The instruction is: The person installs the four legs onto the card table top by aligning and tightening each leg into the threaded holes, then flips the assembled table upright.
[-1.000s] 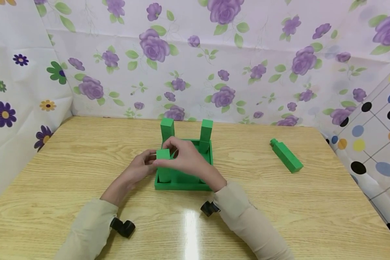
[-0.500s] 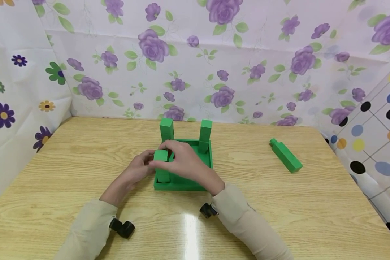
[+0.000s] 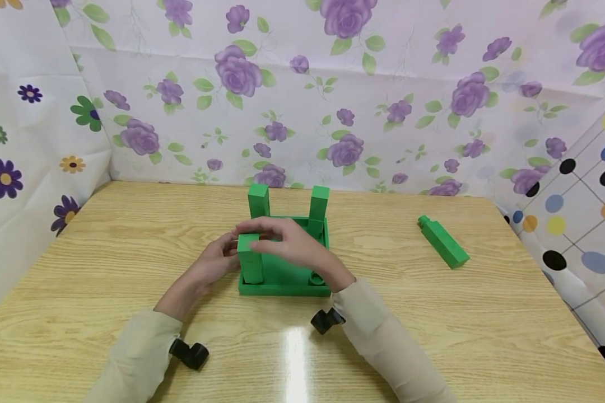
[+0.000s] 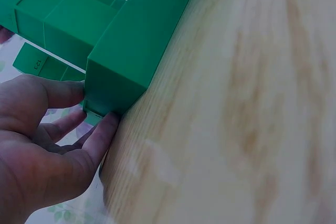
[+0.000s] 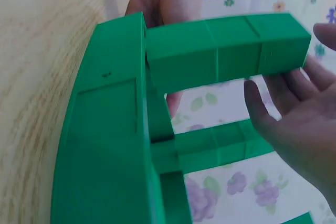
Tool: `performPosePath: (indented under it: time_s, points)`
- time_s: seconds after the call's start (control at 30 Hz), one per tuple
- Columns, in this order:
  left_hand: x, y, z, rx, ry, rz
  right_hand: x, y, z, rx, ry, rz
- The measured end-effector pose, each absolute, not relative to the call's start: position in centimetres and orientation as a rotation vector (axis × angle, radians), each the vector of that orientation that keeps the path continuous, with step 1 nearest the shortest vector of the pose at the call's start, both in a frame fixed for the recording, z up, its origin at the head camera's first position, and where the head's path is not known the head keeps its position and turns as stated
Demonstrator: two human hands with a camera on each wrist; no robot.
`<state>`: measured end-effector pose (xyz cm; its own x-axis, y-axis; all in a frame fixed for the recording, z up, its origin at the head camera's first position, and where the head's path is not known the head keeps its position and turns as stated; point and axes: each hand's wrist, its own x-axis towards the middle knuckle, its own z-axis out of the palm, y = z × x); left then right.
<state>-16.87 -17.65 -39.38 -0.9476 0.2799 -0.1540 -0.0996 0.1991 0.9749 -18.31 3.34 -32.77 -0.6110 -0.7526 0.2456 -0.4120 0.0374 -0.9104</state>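
Observation:
A shallow green tray (image 3: 284, 290) lies on the table, with square green posts standing at its corners. The front-left post (image 3: 250, 262) is upright, built of stacked sections. My left hand (image 3: 213, 260) holds the tray's left edge beside this post; in the left wrist view its fingertips (image 4: 107, 124) press against the tray wall. My right hand (image 3: 287, 240) is around the top of the front-left post, fingers apart and loosely bent; in the right wrist view it spreads beside the post's end (image 5: 286, 40). A round socket (image 3: 316, 278) shows at the front-right corner.
Two more posts, back left (image 3: 259, 200) and back right (image 3: 320, 204), stand on the tray. A loose green post (image 3: 443, 242) with a narrow threaded end lies on the wooden table (image 3: 383, 336) to the right. Floral cloth (image 3: 408, 84) hangs behind.
The right hand has loosened its fingers from the front-left post and lifted slightly, uncovering the socket. That post has shifted a little leftward. The left hand stays at the tray.

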Motion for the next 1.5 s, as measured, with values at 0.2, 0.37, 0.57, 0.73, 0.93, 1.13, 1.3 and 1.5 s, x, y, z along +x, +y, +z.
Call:
performPosePath:
  time_s: [0.2,0.37,0.57,0.73,0.93,1.13,1.3,1.5]
  points:
    - [-16.8,-17.7,-39.3,0.172,2.192,1.813,-18.8,3.5,-33.1,-1.168,1.876,-1.648]
    - [-16.9,-17.7,-39.4,0.170,2.195,1.812,-18.9,3.6,-33.3,-1.175,1.901,-1.634]
    - [-16.8,-17.6,-39.3,0.177,2.201,1.805,-19.0,3.6,-33.2,-1.132,2.077,-1.551]
    - [-16.8,-17.7,-39.2,0.182,2.189,1.815,-18.8,3.4,-33.2,-1.124,2.202,-1.501]
    - [-16.8,-17.8,-39.3,0.183,2.184,1.810,-18.5,3.2,-33.2,-1.081,2.267,-1.500]
    - [-16.9,-17.6,-39.3,0.172,2.203,1.796,-18.1,3.0,-33.4,-1.062,2.300,-1.548]
    - [-16.9,-17.5,-39.2,0.162,2.202,1.803,-17.7,2.7,-33.8,-1.060,2.389,-1.579]
    - [-16.8,-17.6,-39.1,0.168,2.204,1.794,-17.2,2.2,-34.1,-1.033,2.455,-1.640]
